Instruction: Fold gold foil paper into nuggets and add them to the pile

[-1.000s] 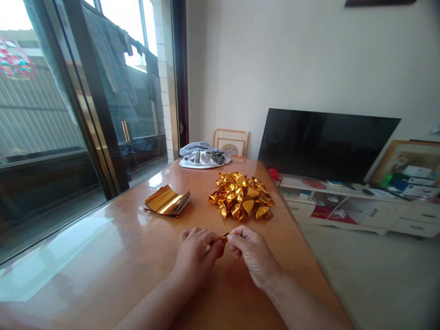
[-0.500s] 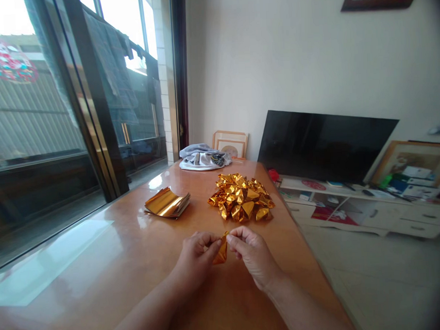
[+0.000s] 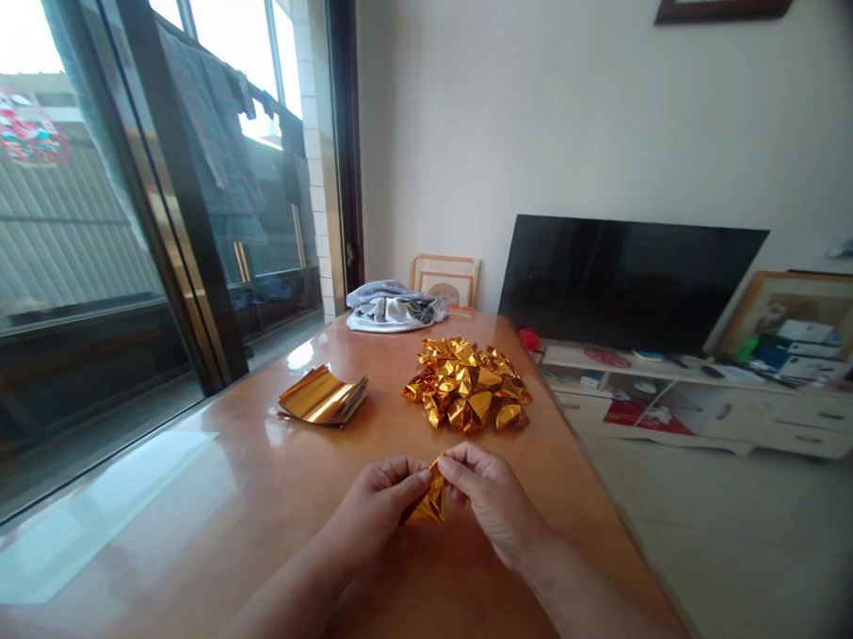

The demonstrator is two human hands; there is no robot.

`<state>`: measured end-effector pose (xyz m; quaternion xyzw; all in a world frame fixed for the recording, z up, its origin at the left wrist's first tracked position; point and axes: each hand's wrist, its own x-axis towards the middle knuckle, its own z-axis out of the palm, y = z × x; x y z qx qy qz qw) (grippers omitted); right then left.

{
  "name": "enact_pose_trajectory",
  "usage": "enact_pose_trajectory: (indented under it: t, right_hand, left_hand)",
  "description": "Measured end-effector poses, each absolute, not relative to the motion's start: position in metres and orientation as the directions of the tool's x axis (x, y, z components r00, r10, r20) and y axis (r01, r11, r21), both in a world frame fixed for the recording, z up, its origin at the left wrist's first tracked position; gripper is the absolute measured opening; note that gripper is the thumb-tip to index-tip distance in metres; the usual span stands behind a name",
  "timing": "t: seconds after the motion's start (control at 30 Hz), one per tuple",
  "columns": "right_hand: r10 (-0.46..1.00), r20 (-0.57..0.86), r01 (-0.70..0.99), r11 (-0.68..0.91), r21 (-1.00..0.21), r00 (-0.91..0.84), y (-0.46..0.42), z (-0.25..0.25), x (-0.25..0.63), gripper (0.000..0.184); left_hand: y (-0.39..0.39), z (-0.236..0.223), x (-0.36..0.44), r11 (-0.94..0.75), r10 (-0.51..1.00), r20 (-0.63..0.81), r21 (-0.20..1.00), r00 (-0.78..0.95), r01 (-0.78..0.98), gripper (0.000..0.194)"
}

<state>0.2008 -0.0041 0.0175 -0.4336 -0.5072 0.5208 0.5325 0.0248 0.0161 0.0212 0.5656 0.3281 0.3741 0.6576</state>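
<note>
A partly folded piece of gold foil paper (image 3: 430, 508) is pinched between my two hands, low over the near part of the table. My left hand (image 3: 386, 495) grips its upper left edge between thumb and fingers. At the top right corner, my right hand (image 3: 482, 487) pinches it the same way. Beyond my right hand lies a heap of folded gold foil pieces (image 3: 467, 386), crumpled and shiny. A stack of flat gold foil sheets (image 3: 322, 396), slightly curled, rests beyond my left hand.
The glossy wooden table (image 3: 266, 534) runs away from me toward the wall. Light-coloured cloth (image 3: 390, 307) and a picture frame (image 3: 445, 279) are at its far end. A television (image 3: 629, 278) stands on a white cabinet (image 3: 727, 410) to the right; a glass sliding door (image 3: 175, 227) is on the left.
The foil between my hands shows more of its surface and hangs slightly wider and lower. Both hands keep their pinch and have barely moved. The heap and the stack look the same.
</note>
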Motion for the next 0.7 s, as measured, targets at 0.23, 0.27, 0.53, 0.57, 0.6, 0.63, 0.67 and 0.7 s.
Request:
enact_pose_trajectory:
  t: [0.23,0.27,0.53,0.57,0.6,0.63,0.67,0.7]
  right_hand:
    - [0.996,0.048,-0.118,0.038,-0.992,-0.079,-0.004,0.017,0.202,0.026]
    - [0.996,0.042,-0.121,0.031,-0.992,-0.083,-0.004,0.018,0.202,0.025]
    - [0.998,0.061,-0.231,0.066,-0.971,0.027,0.004,0.014,0.210,0.023]
    - [0.999,0.043,-0.244,0.050,-0.968,0.032,0.005,0.014,0.212,0.023]
    - [0.999,0.023,-0.248,0.030,-0.968,0.033,0.006,0.014,0.214,0.023]
    - [0.999,0.007,-0.238,0.015,-0.971,0.035,0.007,0.015,0.216,0.023]
    - [0.999,0.005,-0.214,0.014,-0.977,0.045,0.007,0.015,0.218,0.023]
    - [0.997,0.024,-0.173,0.036,-0.984,0.067,0.007,0.016,0.219,0.023]
  left_hand:
    - [0.019,0.017,0.025,0.058,0.846,0.008,0.993,0.533,-0.108,0.036]
    - [0.020,0.016,0.025,0.057,0.846,0.010,0.993,0.534,-0.108,0.035]
    - [0.021,0.018,0.023,0.080,0.902,0.031,0.968,0.431,-0.237,0.035]
    - [0.022,0.018,0.023,0.072,0.918,0.035,0.965,0.394,-0.253,0.035]
    - [0.022,0.018,0.023,0.064,0.931,0.036,0.964,0.363,-0.260,0.036]
    - [0.022,0.018,0.022,0.057,0.941,0.035,0.964,0.338,-0.259,0.037]
    - [0.022,0.017,0.022,0.051,0.946,0.034,0.967,0.323,-0.250,0.037]
    - [0.022,0.015,0.022,0.044,0.948,0.034,0.970,0.316,-0.237,0.037]
